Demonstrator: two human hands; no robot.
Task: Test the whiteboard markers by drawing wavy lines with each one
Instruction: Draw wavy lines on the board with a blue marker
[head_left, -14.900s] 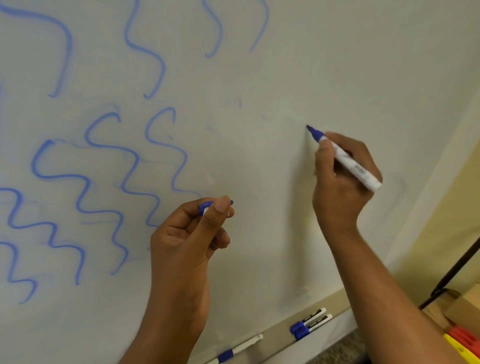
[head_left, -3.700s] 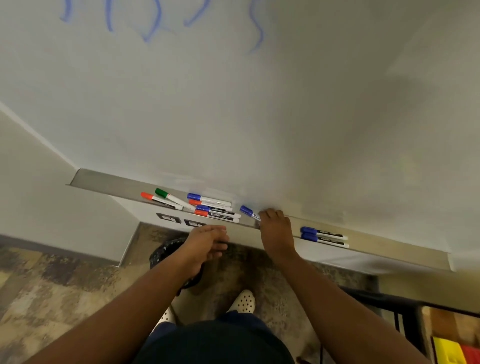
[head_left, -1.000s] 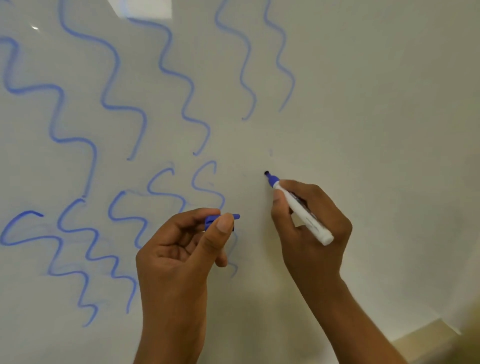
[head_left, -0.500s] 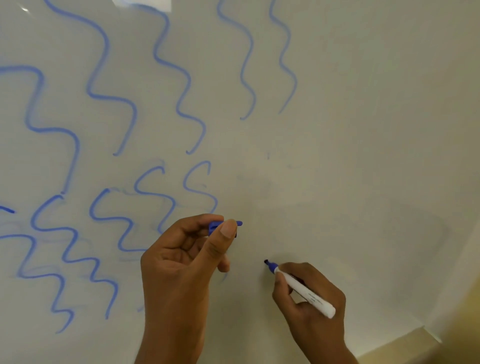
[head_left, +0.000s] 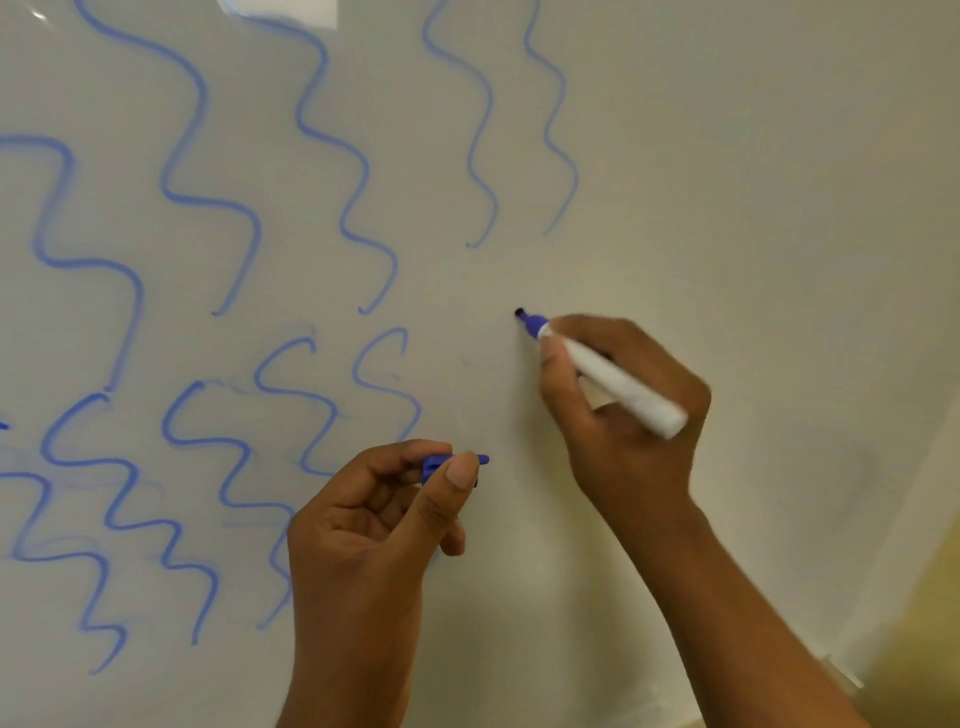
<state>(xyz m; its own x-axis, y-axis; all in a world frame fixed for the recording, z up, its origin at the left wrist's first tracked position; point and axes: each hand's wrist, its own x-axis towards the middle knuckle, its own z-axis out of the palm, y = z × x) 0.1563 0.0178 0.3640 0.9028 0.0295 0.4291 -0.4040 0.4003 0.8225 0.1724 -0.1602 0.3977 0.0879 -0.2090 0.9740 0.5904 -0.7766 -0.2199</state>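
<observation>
The right hand (head_left: 623, 410) grips a white marker (head_left: 613, 382) with a blue collar, fingers curled round the barrel, its dark tip at the whiteboard (head_left: 727, 208) up and left of the knuckles (whether the tip touches the surface is hard to say, since the hand is blurred). Below and left of that grip, the left hand (head_left: 379, 525) pinches the blue cap (head_left: 452, 462) between thumb and forefinger, the other fingers curled. Blue wavy lines (head_left: 332, 150) cover the board above and left of both hands.
</observation>
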